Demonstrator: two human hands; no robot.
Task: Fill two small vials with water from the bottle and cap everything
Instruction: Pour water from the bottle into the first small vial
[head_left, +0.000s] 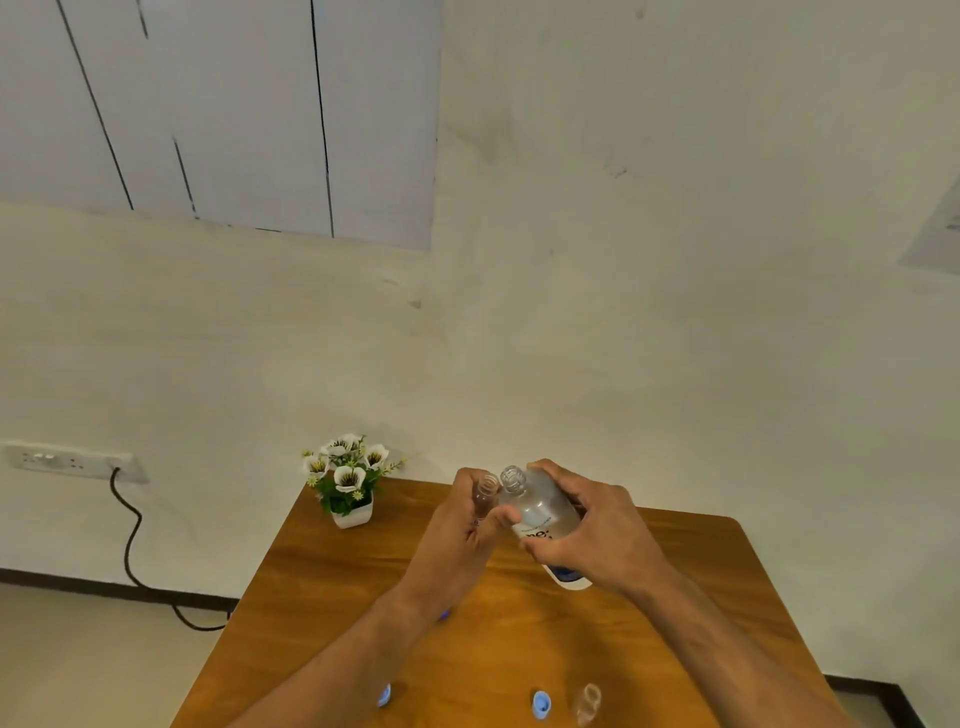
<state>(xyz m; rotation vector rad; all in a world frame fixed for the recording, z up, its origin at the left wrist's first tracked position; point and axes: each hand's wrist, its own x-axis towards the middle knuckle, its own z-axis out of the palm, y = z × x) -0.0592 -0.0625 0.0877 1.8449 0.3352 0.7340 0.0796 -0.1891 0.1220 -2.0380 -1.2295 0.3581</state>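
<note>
Bottle (540, 512) of water, uncapped, is gripped in my right hand (587, 530), fingers curled round its body, and tipped so its threaded neck leans toward the open mouth of a small vial (484, 493). I hold that vial pinched in my left hand (462, 525), upright and raised above the table (332, 587); the two mouths sit just beside each other, which I judge is meant to shorten the pour and limit spillage. No stream of water is visible between them. A second vial (588, 702) lies on the table near its front edge, apparently awaiting its turn. Beside it rests a blue cap (541, 704), and another blue cap (385, 695) lies further left by my left forearm; they are set aside within easy reach for closing up later. The bottle's label carries dark lettering, of which only the fragment "ne" can be made out. A potted plant (347, 480) stands at the table's far corner.
</note>
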